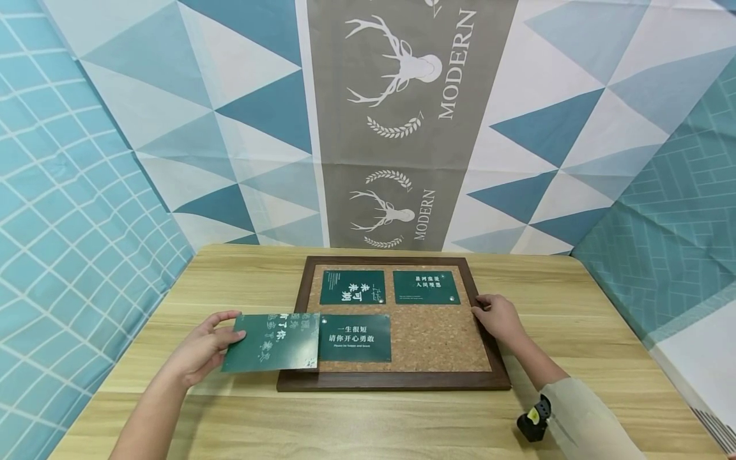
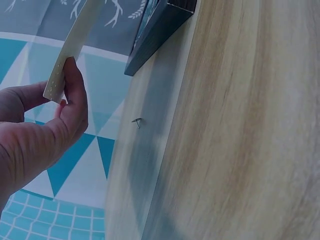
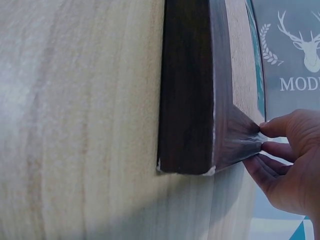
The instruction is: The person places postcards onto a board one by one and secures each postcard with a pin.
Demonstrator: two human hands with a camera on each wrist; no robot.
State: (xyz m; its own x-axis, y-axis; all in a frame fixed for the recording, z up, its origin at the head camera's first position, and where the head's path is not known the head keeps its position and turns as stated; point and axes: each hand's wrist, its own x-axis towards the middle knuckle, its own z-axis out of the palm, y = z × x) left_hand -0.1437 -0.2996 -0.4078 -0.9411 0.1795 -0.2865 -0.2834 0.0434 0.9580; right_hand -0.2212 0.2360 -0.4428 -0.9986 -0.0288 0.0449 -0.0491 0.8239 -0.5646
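Note:
My left hand (image 1: 198,350) pinches a green card (image 1: 270,344) with white lettering at its left edge, thumb on top. The card's right end hangs over the left side of a corkboard (image 1: 439,338) with a dark wooden frame and covers part of a pinned green card (image 1: 358,338). In the left wrist view the held card (image 2: 70,52) is seen edge-on between thumb and fingers. On the board's right side, my right hand (image 1: 499,319) grips the frame; the right wrist view shows thumb and fingertips holding the frame (image 3: 187,90) at its edge.
Two more green cards, one upper left (image 1: 352,287) and one upper right (image 1: 422,287), are on the board. A thumbtack (image 2: 137,121) lies on the wooden table (image 1: 241,409) left of the board. A patterned cloth wall (image 1: 259,128) rises behind the table.

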